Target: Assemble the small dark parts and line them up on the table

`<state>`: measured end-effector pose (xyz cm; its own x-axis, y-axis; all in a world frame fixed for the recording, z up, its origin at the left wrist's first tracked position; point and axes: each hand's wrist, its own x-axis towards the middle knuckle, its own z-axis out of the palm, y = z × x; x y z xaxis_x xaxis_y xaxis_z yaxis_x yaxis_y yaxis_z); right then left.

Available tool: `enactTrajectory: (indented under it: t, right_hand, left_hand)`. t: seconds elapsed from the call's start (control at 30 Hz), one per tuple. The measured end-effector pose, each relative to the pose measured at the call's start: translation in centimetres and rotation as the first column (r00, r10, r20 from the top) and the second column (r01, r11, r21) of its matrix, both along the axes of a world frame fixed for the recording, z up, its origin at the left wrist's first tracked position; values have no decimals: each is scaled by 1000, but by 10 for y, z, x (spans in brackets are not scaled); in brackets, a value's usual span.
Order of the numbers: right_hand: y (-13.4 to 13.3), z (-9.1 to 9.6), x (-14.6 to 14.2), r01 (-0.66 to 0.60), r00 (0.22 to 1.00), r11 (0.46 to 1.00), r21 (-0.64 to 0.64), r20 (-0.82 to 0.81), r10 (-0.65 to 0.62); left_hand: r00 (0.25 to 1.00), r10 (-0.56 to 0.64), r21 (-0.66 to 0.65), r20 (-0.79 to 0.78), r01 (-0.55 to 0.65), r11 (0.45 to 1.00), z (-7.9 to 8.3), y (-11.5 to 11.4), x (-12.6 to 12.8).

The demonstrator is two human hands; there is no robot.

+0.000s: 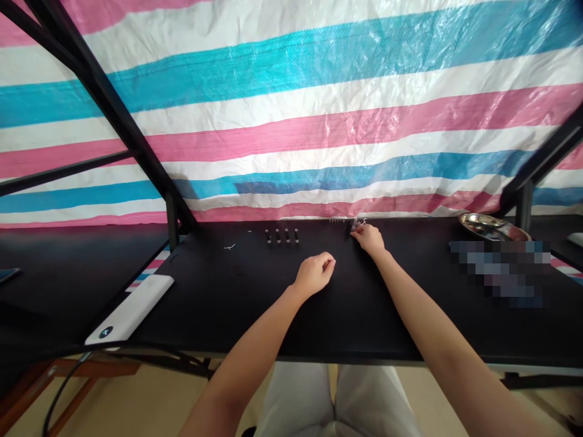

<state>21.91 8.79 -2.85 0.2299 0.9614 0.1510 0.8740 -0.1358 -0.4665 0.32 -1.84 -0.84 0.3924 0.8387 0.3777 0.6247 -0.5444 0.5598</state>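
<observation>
My left hand hovers or rests over the middle of the black table, its fingers curled in; what they hold, if anything, is hidden. Farther off, near the table's back edge, my right hand pinches at a small cluster of clear and white bits; the thing between its fingertips is too small to name. Left of that hand, several tiny pale pieces form a row. Several small dark cylinders with silvery ends are lined up side by side, up and left of my left hand.
White thin scraps lie on the table. A white power bank with a cable sits at the left edge. At the back right is a round metal tray, beside a blurred-out patch. Dark metal frame bars and a striped sheet stand behind.
</observation>
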Motion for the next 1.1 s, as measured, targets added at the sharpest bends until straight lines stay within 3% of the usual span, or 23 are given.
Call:
enactTrajectory:
  t: [0.67, 0.8, 0.97, 1.1]
  right_hand:
    - [-24, 0, 3, 10, 995, 999, -41, 101, -6]
    - [-37, 2, -1, 3, 995, 999, -49, 100, 2]
    - [-57, 5, -8, -48, 993, 996, -79, 108, 56]
    - [-69, 9, -17, -118, 985, 989, -92, 115, 128]
  left_hand:
    - [999, 31, 33, -15, -30, 999, -5, 3, -1]
    - [977, 173, 48, -121, -169, 985, 1, 3, -3]
    - [863, 456, 58, -219, -455, 889, 17, 13, -15]
    - [800, 506, 11, -321, -532, 847, 28, 29, -23]
